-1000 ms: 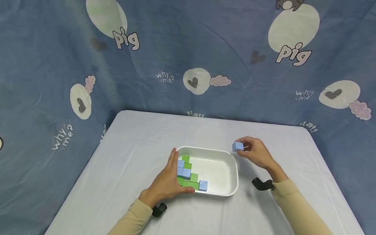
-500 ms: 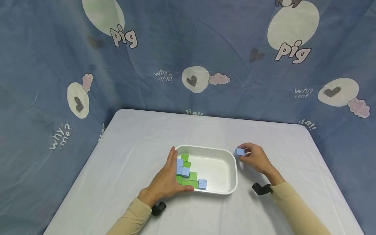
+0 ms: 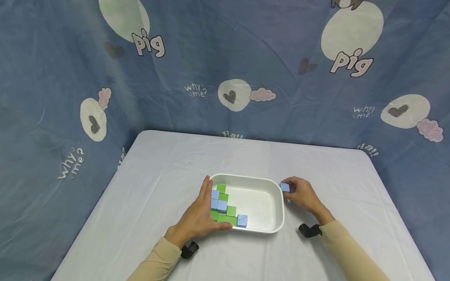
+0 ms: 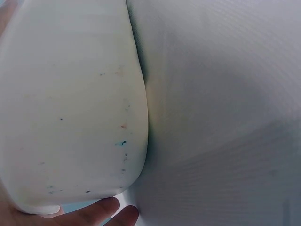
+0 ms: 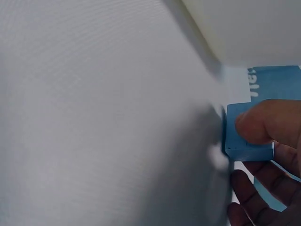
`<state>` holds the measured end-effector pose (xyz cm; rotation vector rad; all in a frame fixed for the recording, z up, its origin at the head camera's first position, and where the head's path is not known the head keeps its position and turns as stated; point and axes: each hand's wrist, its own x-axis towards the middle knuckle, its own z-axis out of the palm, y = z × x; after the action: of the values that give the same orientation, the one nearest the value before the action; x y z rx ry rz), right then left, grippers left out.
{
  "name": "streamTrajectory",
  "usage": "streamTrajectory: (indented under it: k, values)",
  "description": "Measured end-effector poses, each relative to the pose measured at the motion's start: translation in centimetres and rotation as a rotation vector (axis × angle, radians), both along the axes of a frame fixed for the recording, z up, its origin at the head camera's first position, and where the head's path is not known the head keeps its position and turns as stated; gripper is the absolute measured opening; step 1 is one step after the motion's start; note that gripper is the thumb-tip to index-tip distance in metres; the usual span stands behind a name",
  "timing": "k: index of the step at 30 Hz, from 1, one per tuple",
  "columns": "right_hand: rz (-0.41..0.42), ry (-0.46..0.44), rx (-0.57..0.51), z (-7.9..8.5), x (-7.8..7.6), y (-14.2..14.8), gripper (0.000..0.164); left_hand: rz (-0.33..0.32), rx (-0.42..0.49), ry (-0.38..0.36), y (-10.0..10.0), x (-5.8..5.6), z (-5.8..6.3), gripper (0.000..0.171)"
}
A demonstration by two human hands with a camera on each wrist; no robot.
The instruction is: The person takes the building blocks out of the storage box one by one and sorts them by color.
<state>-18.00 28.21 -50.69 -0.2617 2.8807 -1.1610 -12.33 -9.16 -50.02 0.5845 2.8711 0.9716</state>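
Note:
A white tray [image 3: 255, 203] lies on the table, holding several green blocks [image 3: 231, 211] and blue blocks [image 3: 242, 220] in its left part. My left hand [image 3: 197, 216] grips the tray's left end, thumb along the near rim and fingers up toward the back-left corner. It hides part of the blocks. In the left wrist view, fingertips [image 4: 110, 203] show beyond the tray's wall [image 4: 70, 108]. Just outside the tray's right back corner, my right hand [image 3: 303, 193] pinches a blue cube [image 5: 237, 134] between thumb and fingers, close to the tabletop.
A white cloth [image 3: 168, 164] covers the table. Behind it hangs a blue printed curtain [image 3: 190, 128]. Black wrist cameras [image 3: 190, 250] are strapped on both wrists, below the beige sleeves [image 3: 351, 249].
My right hand has come down and toward me with the blue cube, ending beside the tray's right rim. My left hand and the tray stay in place.

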Motion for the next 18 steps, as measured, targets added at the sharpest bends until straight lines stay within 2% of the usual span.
streamTrajectory:
  k: [5,9,14,18]
  values:
    - [-0.006,0.010,-0.002,-0.3,0.3,-0.2,0.033,0.001,0.001,0.003,0.0,0.0,0.0,0.153]
    - [-0.010,0.026,0.006,-0.3,0.4,-0.1,0.041,0.002,0.001,0.008,0.0,0.0,0.1,0.153]
    - [-0.022,0.027,-0.027,0.4,0.5,0.3,0.054,-0.003,-0.009,0.000,0.0,0.0,0.0,0.153]
    - [-0.019,0.043,-0.067,1.3,0.4,0.8,0.057,-0.005,-0.011,-0.004,0.0,0.0,0.0,0.152]
